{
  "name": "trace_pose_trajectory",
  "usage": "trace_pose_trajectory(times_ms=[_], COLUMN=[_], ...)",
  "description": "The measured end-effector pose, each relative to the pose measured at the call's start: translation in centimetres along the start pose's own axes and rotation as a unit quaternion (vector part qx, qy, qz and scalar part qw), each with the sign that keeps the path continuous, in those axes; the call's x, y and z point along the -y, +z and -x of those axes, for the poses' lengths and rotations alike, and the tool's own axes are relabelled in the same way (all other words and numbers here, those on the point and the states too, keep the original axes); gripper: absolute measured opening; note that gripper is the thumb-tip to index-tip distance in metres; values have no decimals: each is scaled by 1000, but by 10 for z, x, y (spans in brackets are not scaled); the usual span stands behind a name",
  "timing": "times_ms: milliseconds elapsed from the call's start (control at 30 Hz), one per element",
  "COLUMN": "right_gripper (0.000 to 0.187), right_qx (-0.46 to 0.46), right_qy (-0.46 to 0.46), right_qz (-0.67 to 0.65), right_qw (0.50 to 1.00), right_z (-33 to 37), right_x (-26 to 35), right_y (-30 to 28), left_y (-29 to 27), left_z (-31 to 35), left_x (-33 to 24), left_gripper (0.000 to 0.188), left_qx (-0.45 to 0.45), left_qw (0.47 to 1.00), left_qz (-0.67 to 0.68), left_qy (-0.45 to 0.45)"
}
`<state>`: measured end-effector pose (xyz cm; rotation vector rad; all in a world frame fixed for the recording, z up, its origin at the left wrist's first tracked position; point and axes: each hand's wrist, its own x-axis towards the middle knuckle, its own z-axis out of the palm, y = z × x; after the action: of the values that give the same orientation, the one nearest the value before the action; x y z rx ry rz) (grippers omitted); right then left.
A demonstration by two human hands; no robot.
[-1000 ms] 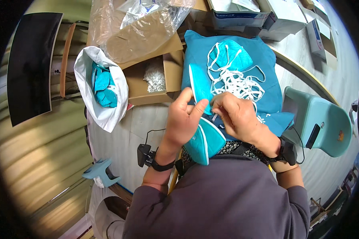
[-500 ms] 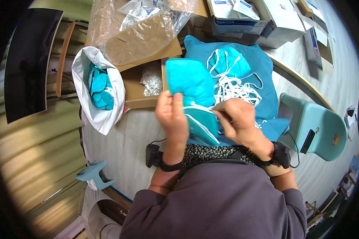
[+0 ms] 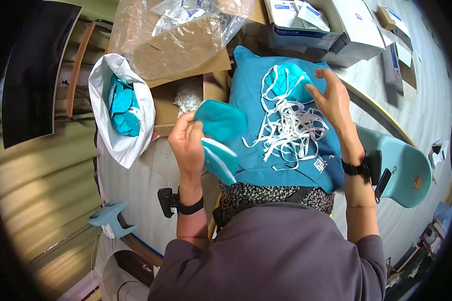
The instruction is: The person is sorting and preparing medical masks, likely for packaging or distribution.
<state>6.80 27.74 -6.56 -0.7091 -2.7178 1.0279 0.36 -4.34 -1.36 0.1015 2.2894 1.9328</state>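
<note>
Teal fabric mask with white edging (image 3: 221, 120) is pinched in the left hand (image 3: 187, 138), hiding part of the brown cardboard box (image 3: 216, 88) behind. White tangled straps (image 3: 294, 128) cover the blue cloth bundle (image 3: 246, 80) below a teal cup-shaped mask (image 3: 287, 83); the right hand (image 3: 335, 100) spreads wide there (whether touching, I cannot tell). That box holds small white bits (image 3: 190, 95), the open white sack (image 3: 144, 113) teal fabric pieces (image 3: 124, 103), the white-and-blue carton (image 3: 306, 39) flat packets (image 3: 314, 15).

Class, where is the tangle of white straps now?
In the head view, the white straps lie right of centre on blue cloth, mostly below a teal mask, lower left of the right hand.
</note>
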Motion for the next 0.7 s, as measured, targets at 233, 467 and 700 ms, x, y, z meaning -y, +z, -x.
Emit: trace_pose_trajectory(times_ms=[233,467,700], right_gripper=[43,27,42], right_qx=[12,-77,-97], right_qy=[32,-211,-306], right_qz=[22,-81,-37], right_qw=[999,971,946], right_z=[-12,28,38], right_x=[-21,13,33], right_y=[36,-14,-37], left_y=[-11,3,64], left_z=[-1,-4,-3], left_x=[-1,-6,-50], left_gripper=[33,25,34], left_qx=[18,108,229], left_qw=[999,991,907], left_qz=[29,-65,-225], left_qy=[-38,40,274])
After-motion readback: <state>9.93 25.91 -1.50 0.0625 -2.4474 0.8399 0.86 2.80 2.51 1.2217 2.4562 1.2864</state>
